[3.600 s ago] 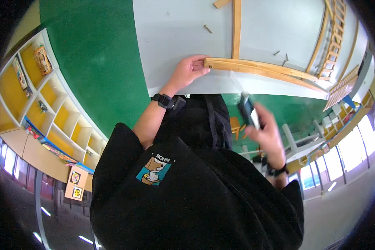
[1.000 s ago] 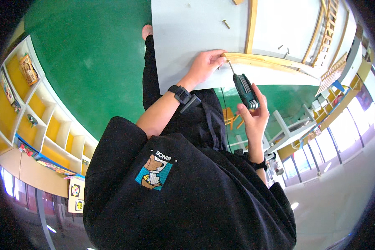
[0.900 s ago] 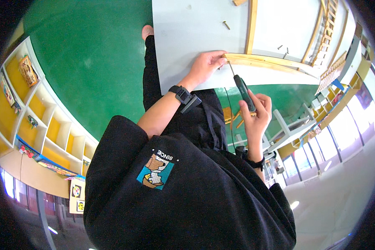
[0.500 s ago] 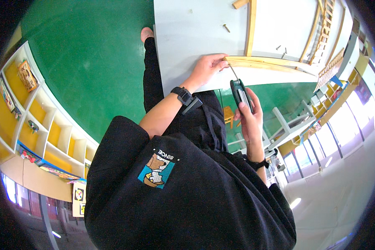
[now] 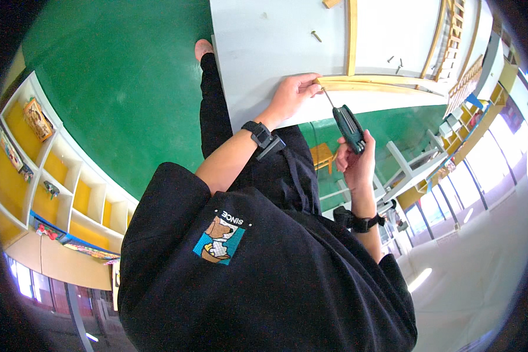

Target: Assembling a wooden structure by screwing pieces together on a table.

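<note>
My left hand (image 5: pixel 296 94), with a black watch on the wrist, grips the near end of a light wooden slat (image 5: pixel 387 85) lying on the grey table (image 5: pixel 264 58). My right hand (image 5: pixel 356 164) is closed around a screwdriver (image 5: pixel 349 125) with a dark green handle. The thin shaft points up and left, and its tip meets the slat's end right beside my left fingers. A second slat (image 5: pixel 351 35) runs away from the first at a right angle. Whether a screw sits under the tip is hidden.
Loose screws (image 5: pixel 316 36) and two more screws (image 5: pixel 396 60) lie on the tabletop. A ladder-like wooden frame (image 5: pixel 452 41) lies at the table's right. Green floor (image 5: pixel 117 88) spreads to the left, with yellow shelving (image 5: pixel 53 182). A small yellow stool (image 5: pixel 322 155) stands under the table.
My right hand has brought the screwdriver from beside my body up to the slat's end, and the tip now rests there. My left hand has stayed on that end.
</note>
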Available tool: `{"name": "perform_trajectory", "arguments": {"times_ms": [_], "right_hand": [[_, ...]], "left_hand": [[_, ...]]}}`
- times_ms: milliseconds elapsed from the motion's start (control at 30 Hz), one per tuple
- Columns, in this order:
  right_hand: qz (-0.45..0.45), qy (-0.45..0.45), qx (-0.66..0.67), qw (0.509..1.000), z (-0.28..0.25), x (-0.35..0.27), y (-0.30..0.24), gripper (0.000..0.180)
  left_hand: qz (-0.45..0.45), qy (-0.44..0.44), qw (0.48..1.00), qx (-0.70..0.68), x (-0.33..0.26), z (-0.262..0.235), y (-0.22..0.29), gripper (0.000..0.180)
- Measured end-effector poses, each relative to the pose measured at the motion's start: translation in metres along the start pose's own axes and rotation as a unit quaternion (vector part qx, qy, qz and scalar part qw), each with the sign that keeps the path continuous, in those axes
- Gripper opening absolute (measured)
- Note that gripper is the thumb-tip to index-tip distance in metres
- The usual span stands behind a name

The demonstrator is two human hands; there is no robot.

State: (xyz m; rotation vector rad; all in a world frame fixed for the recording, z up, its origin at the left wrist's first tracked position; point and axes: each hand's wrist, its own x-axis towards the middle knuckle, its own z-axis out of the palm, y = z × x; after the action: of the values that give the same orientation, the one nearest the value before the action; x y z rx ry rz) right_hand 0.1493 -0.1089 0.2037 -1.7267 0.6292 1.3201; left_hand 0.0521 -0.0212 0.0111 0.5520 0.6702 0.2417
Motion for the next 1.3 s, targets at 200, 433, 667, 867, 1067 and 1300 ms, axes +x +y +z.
{"name": "perform_trajectory", "arguments": {"times_ms": [200, 433, 667, 867, 1067, 1300], "right_hand": [[-0.153, 0.063, -0.212, 0.963, 0.007, -0.013, 0.009, 0.043], [-0.356, 0.143, -0.561, 0.733, 0.005, -0.009, 0.012, 0.052], [-0.296, 0.148, -0.504, 0.798, 0.003, -0.007, 0.013, 0.043], [-0.092, 0.02, -0.113, 0.989, 0.015, -0.004, 0.02, 0.049], [-0.219, 0.023, -0.328, 0.919, 0.019, -0.019, 0.023, 0.077], [-0.429, 0.115, -0.652, 0.615, 0.019, -0.009, 0.015, 0.051]], "left_hand": [[0.019, 0.025, 0.999, -0.007, -0.001, 0.002, -0.004, 0.033], [0.011, 0.02, 1.0, 0.01, -0.004, 0.002, 0.001, 0.034], [0.017, 0.023, 1.0, 0.01, -0.004, 0.001, 0.001, 0.034], [0.017, 0.016, 0.999, 0.024, -0.004, 0.001, 0.0, 0.036], [-0.003, 0.032, 0.999, 0.015, -0.008, 0.004, 0.012, 0.035], [-0.019, 0.014, 0.998, 0.056, -0.009, 0.001, 0.014, 0.037]]}}
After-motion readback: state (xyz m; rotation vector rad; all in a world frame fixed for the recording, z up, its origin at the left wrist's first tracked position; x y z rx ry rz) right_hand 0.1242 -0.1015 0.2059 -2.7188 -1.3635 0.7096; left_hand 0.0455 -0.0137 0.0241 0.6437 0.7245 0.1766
